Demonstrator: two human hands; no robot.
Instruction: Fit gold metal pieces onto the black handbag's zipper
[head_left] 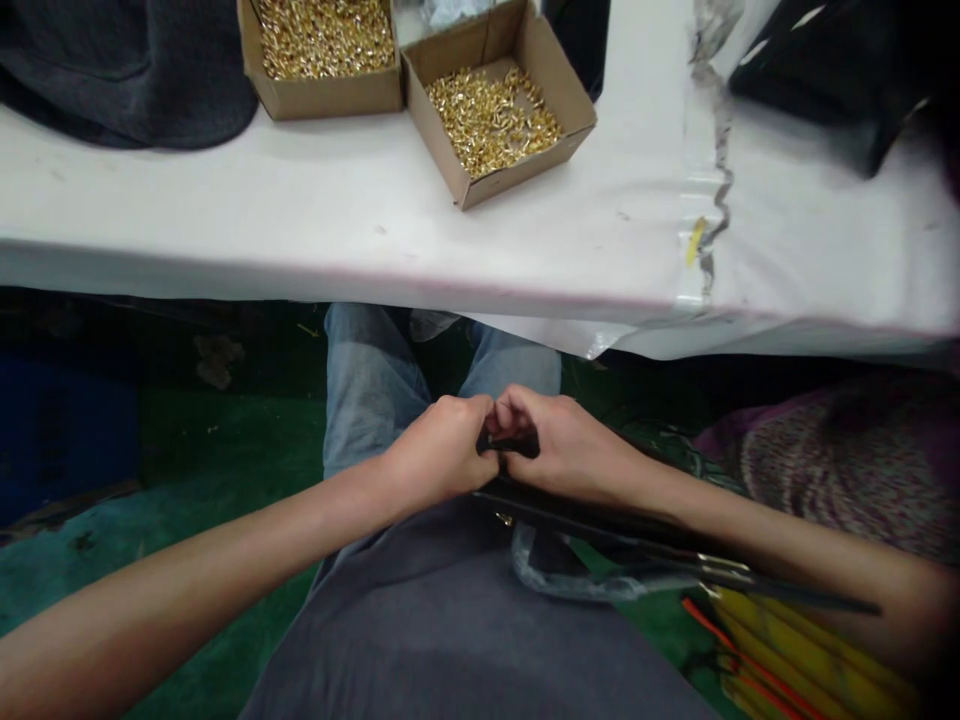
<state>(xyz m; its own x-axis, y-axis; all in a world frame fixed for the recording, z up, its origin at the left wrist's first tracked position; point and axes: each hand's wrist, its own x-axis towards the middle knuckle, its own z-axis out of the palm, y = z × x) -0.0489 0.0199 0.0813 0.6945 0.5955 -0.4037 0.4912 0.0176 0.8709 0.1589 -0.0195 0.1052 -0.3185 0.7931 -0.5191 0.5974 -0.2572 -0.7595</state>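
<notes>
Over the lap, my left hand (442,447) and my right hand (561,445) meet at the fingertips. Both hands are closed on a black strap (517,443), which shows in the gap between them. What the fingertips pinch exactly is hidden. A long dark strip (600,520) runs from under the hands to the right below my right forearm and bears a gold metal piece (724,570). Clear plastic wrap (570,583) hangs beside the strip. A small gold piece (505,519) shows just below the hands.
On the white-covered table (300,210) stand two cardboard boxes, one at the left (330,98) and one at the right (517,180), with small gold parts. A dark cap (150,75) lies at left, a black glossy item (817,70) at right. Yellow material (802,650) is at lower right.
</notes>
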